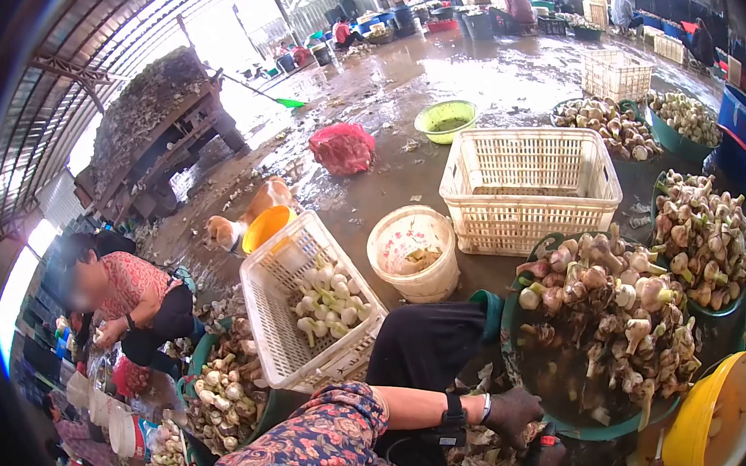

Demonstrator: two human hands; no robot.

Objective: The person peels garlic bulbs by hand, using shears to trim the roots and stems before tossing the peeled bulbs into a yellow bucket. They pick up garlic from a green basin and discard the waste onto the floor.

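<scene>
Both my hands wear dark gloves and are low at the right of centre, over a pile of garlic peelings (482, 456). My left hand (512, 415) has its fingers bent round something by the peelings. Just below it, my right hand (543, 464) is closed beside a small red object (548, 440). What lies between the hands is too small to name. A green tub of unpeeled garlic bulbs (637, 324) stands right beside them. To the left, a white crate (266, 312) holds cleaned pale bulbs (332, 304).
A white bucket (415, 254), an empty cream crate (529, 193) and a yellow bucket (717, 422) stand close by. Another person (135, 302) sits at the left near a garlic tub (224, 397). A red sack (342, 148) lies on the wet floor beyond.
</scene>
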